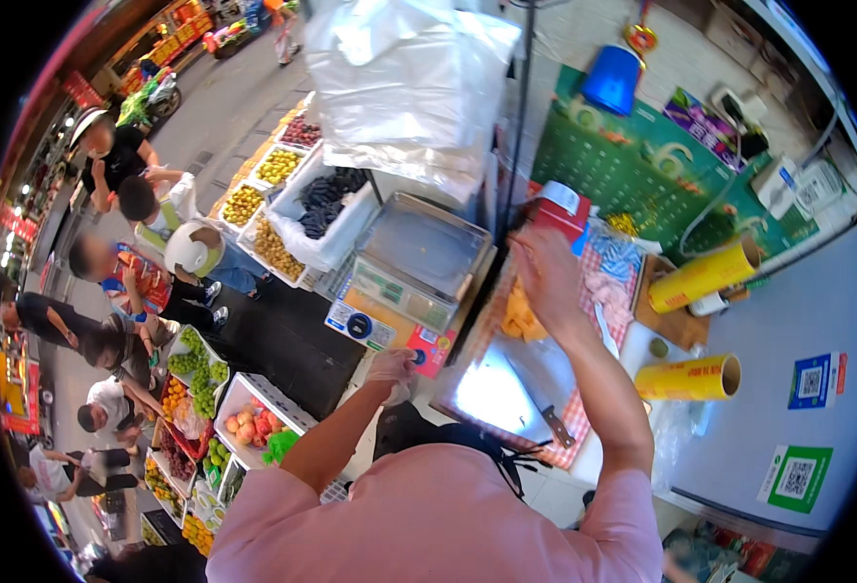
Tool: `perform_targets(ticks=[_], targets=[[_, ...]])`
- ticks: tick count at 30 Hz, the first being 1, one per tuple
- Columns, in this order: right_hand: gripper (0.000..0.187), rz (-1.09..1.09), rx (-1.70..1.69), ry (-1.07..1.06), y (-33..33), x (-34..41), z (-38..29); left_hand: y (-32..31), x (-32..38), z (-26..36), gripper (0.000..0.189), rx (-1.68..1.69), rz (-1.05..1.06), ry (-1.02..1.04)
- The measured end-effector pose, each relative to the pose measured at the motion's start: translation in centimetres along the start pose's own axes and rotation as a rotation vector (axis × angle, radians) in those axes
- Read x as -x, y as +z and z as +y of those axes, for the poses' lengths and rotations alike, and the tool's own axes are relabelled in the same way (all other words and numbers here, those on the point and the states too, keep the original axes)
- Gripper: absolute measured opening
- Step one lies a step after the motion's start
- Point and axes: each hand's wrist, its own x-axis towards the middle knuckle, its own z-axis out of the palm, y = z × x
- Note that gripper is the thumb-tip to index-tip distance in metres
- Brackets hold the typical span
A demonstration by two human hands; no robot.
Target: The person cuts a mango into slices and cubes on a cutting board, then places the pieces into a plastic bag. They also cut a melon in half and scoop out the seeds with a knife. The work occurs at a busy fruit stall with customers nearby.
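Note:
My left hand [395,372], in a clear plastic glove, is at the counter edge beside a red card with a printed code [428,348]. Its fingers are curled, and whether they grip anything is hidden. Over the far part of a shiny metal tray [487,379] reaches my right hand [549,280], fingers bent and blurred; what they hold, if anything, is unclear. Just under that hand lies an orange-yellow mass [522,317], perhaps fruit or cloth. A knife with a brown handle [560,426] rests on the tray's near part. Beyond the right hand stands a red box [561,210].
A weighing scale [421,251] stands ahead, below hanging clear plastic bags [414,87]. Yellow film rolls [687,377] and a wooden board [672,310] are at right. Fruit crates [261,401] line the left, where several people stand. A blue bucket [611,80] hangs far right.

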Motion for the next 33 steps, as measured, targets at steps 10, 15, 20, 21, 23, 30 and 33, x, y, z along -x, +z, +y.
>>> perform_targets(ticks=[10,15,20,21,23,30,33], targets=[[0.013,-0.336,0.718,-0.532,14.3,-26.0,1.5,-7.8,-4.2,12.0,0.021,0.078,-0.194,0.072],[0.015,-0.379,0.649,-0.59,13.4,-25.3,-3.4,-12.0,-4.4,16.1,0.028,0.075,-0.336,0.15],[0.02,-0.421,0.262,-0.716,17.2,-14.7,-9.3,-6.8,4.9,24.8,0.039,0.512,-0.602,0.392],[0.016,-0.551,0.292,-0.598,18.1,-12.2,-12.1,-6.6,5.2,26.5,0.037,0.592,-0.575,0.35],[0.011,-0.722,0.227,-0.364,19.6,-8.1,-16.0,-6.7,5.1,29.1,0.035,0.658,-0.433,0.283],[0.027,0.165,0.072,0.211,24.0,-8.2,-13.1,-15.7,6.5,29.0,0.037,0.377,-0.278,0.419],[0.025,-0.363,-1.151,1.229,30.9,-2.2,-5.8,-17.1,6.5,28.9,0.042,0.368,-0.284,0.37]])
